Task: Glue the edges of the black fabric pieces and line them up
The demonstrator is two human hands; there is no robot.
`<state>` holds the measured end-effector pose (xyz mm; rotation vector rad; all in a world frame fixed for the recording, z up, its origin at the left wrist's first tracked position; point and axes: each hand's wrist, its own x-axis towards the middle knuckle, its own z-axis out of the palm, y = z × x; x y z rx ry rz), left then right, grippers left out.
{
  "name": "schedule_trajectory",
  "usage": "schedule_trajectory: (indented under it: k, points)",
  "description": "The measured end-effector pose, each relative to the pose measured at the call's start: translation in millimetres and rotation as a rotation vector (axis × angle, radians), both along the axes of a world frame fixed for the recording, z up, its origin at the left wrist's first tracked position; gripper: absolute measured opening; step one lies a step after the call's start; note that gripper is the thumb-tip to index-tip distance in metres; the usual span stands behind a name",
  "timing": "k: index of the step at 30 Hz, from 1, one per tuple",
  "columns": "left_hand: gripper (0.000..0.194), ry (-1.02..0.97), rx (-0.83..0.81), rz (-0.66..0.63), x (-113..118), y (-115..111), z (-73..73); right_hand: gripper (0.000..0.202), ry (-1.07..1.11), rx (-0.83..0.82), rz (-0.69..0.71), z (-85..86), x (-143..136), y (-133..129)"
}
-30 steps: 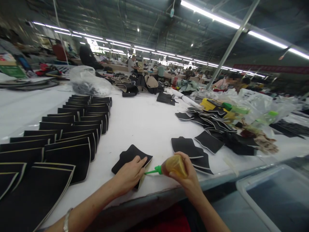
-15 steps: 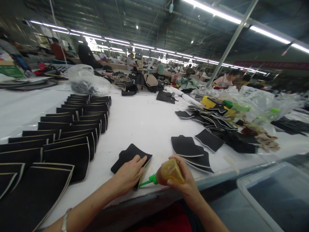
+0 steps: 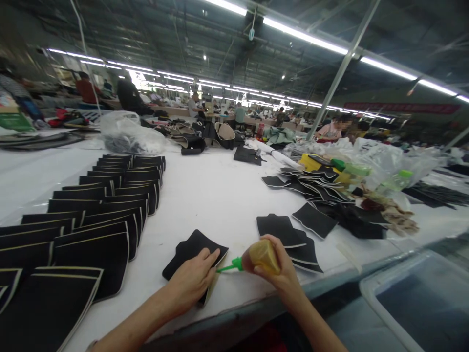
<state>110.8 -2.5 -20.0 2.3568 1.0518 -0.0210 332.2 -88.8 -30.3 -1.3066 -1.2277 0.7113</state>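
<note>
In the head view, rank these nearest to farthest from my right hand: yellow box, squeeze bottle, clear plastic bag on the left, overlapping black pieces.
1. Squeeze bottle: held in your right hand.
2. Overlapping black pieces: just beyond the hand.
3. Yellow box: farther back, right.
4. Clear plastic bag: far back, left.

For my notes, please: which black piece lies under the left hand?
The notched black piece, lying apart between the left rows and the loose pieces; the green nozzle points at its edge alone.
</note>
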Motion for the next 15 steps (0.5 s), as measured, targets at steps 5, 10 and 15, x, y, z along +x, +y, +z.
schedule_trajectory:
  k: [5,10,15]
  points:
    - [0.053,-0.006,-0.017,0.010,1.5,1.1,1.4,0.054,-0.062,0.075,-0.086,0.1,6.4,3.4]
    - [0.053,-0.006,-0.017,0.016,0.6,-0.4,2.4,0.055,-0.059,0.017,0.029,1.2,5.4,0.0]
    - [0.053,-0.011,-0.005,0.016,-0.1,-0.3,0.1,0.052,-0.122,0.101,-0.115,0.9,9.9,4.8]
